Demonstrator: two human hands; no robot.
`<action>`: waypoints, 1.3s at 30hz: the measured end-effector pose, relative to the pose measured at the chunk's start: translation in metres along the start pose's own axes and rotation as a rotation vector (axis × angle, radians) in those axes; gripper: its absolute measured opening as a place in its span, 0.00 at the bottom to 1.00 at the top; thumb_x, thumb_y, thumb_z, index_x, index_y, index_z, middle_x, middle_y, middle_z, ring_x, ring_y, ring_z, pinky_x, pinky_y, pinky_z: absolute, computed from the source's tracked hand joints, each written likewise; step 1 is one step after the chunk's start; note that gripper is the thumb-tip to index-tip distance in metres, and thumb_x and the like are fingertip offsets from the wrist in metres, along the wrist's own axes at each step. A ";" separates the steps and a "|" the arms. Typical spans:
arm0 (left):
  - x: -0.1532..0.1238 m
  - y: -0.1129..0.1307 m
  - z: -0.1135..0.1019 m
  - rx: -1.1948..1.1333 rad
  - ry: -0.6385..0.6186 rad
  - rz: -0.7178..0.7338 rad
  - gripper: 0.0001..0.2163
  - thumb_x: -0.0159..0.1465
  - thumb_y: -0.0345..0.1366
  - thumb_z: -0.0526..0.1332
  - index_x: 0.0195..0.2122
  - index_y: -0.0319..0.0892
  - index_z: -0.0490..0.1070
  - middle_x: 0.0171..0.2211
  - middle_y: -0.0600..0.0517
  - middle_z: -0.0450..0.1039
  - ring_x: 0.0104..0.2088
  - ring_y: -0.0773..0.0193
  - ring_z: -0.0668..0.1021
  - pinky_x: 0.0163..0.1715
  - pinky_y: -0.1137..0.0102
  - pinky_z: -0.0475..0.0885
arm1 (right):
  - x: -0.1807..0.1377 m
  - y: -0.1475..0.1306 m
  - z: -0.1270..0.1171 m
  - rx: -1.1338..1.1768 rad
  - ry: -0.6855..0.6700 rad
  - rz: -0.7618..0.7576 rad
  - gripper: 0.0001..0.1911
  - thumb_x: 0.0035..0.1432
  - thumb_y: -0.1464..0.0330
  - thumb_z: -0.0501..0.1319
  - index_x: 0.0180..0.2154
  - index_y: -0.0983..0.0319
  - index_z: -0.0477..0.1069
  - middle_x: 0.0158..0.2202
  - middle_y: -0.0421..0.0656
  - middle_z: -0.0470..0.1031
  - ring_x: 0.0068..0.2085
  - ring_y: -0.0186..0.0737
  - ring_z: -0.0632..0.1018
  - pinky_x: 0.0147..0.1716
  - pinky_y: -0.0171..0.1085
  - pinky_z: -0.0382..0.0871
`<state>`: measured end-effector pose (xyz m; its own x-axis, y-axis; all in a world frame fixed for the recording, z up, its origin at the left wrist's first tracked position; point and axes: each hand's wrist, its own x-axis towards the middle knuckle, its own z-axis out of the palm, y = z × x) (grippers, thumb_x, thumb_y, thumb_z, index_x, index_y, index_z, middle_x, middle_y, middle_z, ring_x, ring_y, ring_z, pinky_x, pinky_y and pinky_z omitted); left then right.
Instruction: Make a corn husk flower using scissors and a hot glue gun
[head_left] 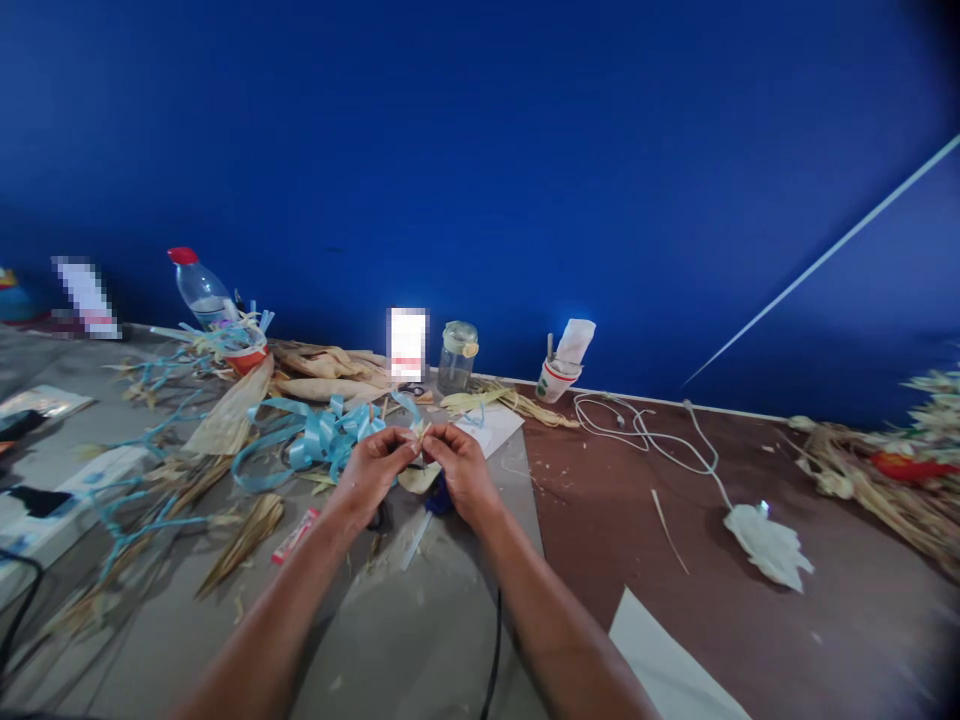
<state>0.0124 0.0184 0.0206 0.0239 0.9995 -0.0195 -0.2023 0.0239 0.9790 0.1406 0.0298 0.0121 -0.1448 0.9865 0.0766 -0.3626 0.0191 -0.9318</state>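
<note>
My left hand [373, 468] and my right hand [463, 472] meet above the table, thumbs and forefingers pinched together. Between the fingertips is a small pale strip [421, 432] that looks like corn husk; the fingers hide most of it. Just under the hands lie a pale husk piece [420, 481] and a dark blue object [441, 497], partly covered by my right hand. A loose heap of light blue ribbon [322, 440] sits beside my left hand. Behind my right hand is a white sheet of paper [499, 430].
Dried corn husks [330, 370], a glass jar [456, 365] and a paper cup [559, 380] line the blue wall. Further left stand a red-capped bottle [202, 290] and a white power strip [97, 490]. A white cable [645, 430] runs right, towards crumpled white tissue [769, 548].
</note>
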 end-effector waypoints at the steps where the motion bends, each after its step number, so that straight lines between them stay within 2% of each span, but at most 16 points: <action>1: 0.000 0.000 -0.001 0.025 -0.004 0.001 0.14 0.47 0.43 0.71 0.26 0.39 0.73 0.23 0.54 0.72 0.23 0.69 0.70 0.25 0.74 0.65 | 0.000 0.000 0.000 0.031 -0.017 0.014 0.07 0.45 0.65 0.66 0.26 0.62 0.72 0.22 0.36 0.68 0.25 0.30 0.66 0.29 0.32 0.61; 6: 0.001 0.004 -0.003 0.093 -0.021 -0.024 0.16 0.44 0.45 0.71 0.25 0.39 0.73 0.23 0.53 0.73 0.25 0.65 0.73 0.27 0.71 0.68 | -0.001 -0.005 -0.004 0.092 -0.108 0.128 0.11 0.41 0.66 0.70 0.27 0.62 0.72 0.25 0.36 0.70 0.26 0.30 0.68 0.29 0.32 0.62; 10: 0.002 0.004 -0.005 0.135 -0.059 -0.043 0.14 0.45 0.44 0.71 0.25 0.39 0.74 0.23 0.53 0.74 0.25 0.66 0.72 0.28 0.71 0.67 | -0.001 -0.009 -0.006 0.077 -0.130 0.168 0.14 0.37 0.67 0.73 0.27 0.62 0.72 0.24 0.35 0.70 0.26 0.31 0.69 0.28 0.32 0.61; 21: 0.001 0.005 -0.001 0.125 -0.071 -0.046 0.13 0.45 0.43 0.70 0.26 0.39 0.73 0.23 0.54 0.73 0.25 0.67 0.72 0.28 0.72 0.66 | -0.001 -0.008 -0.004 0.066 -0.047 0.160 0.10 0.39 0.68 0.68 0.26 0.62 0.70 0.23 0.35 0.70 0.25 0.30 0.67 0.28 0.32 0.59; 25: 0.002 0.000 0.000 0.163 -0.050 0.016 0.11 0.47 0.41 0.68 0.27 0.40 0.73 0.24 0.54 0.74 0.26 0.66 0.73 0.29 0.72 0.66 | 0.001 -0.006 -0.002 0.021 0.013 0.051 0.08 0.41 0.67 0.65 0.26 0.61 0.69 0.22 0.33 0.66 0.24 0.30 0.65 0.27 0.32 0.58; 30: 0.004 -0.007 -0.001 0.336 -0.008 0.108 0.09 0.51 0.39 0.64 0.30 0.40 0.73 0.25 0.54 0.72 0.26 0.65 0.72 0.28 0.71 0.66 | 0.003 -0.001 0.000 -0.122 0.124 -0.046 0.08 0.43 0.65 0.63 0.27 0.60 0.67 0.23 0.34 0.66 0.25 0.31 0.66 0.28 0.33 0.61; 39: 0.000 -0.011 0.002 0.695 0.089 0.307 0.07 0.56 0.38 0.60 0.28 0.41 0.71 0.27 0.51 0.73 0.30 0.62 0.74 0.30 0.70 0.66 | 0.000 0.005 0.004 -0.258 0.224 -0.065 0.07 0.44 0.65 0.62 0.27 0.60 0.66 0.24 0.36 0.69 0.27 0.35 0.70 0.29 0.34 0.64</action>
<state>0.0170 0.0178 0.0105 -0.0193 0.9577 0.2872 0.4762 -0.2438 0.8449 0.1354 0.0297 0.0090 0.0869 0.9925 0.0858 -0.1160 0.0956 -0.9886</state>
